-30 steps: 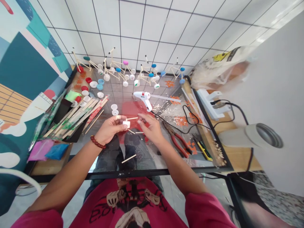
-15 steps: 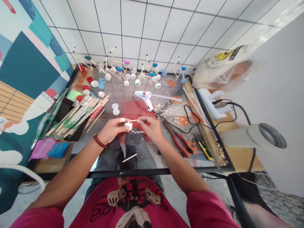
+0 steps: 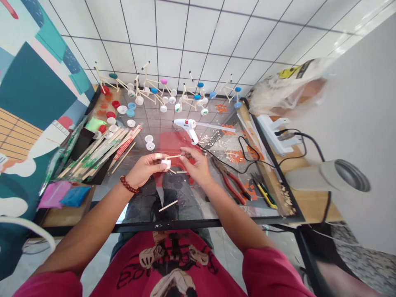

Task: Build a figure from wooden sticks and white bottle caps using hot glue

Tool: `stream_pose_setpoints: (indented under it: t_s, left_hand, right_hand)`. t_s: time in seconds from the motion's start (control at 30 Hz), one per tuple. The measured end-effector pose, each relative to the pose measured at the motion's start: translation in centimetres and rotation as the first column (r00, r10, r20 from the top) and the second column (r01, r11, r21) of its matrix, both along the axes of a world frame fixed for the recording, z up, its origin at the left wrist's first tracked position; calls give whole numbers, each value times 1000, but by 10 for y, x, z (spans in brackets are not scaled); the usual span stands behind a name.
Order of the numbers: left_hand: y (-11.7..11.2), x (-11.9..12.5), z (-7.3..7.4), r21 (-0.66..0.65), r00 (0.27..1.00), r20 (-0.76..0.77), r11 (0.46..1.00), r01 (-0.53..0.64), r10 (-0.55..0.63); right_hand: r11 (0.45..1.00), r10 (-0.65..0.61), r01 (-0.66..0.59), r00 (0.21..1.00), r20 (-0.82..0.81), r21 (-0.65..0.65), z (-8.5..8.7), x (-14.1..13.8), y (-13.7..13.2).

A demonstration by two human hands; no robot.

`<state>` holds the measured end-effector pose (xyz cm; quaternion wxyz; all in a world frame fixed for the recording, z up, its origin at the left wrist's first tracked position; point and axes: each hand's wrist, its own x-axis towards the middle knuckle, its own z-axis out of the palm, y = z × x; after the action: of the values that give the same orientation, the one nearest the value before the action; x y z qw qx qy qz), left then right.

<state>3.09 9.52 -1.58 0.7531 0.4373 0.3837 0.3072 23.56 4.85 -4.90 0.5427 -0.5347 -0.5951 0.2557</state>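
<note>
My left hand pinches a white bottle cap piece between thumb and fingers. A short wooden stick runs rightward from the top of the cap. At the stick's right end are the fingertips of my right hand, closed on it, with the index finger a little raised. Two short sticks lie on the glass just below the hands. Nearer the front edge rests another loose stick. Beyond the hands lies a white glue gun with a clear glue stick in its back.
Stick-and-cap models line the back wall. Bundled sticks and loose caps lie to the left. On the right are red-handled pliers, a yellow cutter, a black cord, a power strip and wood scraps.
My right index finger has lifted slightly from the stick's end. The cap and stick stay nearly in place between my hands, and the whole view has shifted a little.
</note>
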Motion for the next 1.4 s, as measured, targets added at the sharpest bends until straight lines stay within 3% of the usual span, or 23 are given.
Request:
stream_pose_setpoints:
  t_s: [0.27,0.9,1.23,1.4]
  left_hand:
    - [0,2,-2,-50,996,13,995,-85,86]
    - [1,-1,-5,15,1000,-5,1000,-27,27]
    - [-1,-2,-2,-5,1000,-11,1000,-10,10]
    - [0,-2,-5,6,1000,-8,1000,-31,31]
  right_hand:
    - [999,-18,13,985,169,31,2,3,-1]
    - [1000,-3,3,976,217,0,1,2,-3]
    - [999,-27,24,990,136,21,2,0,-4]
    - [999,-25,20,974,223,26,4,1,-4]
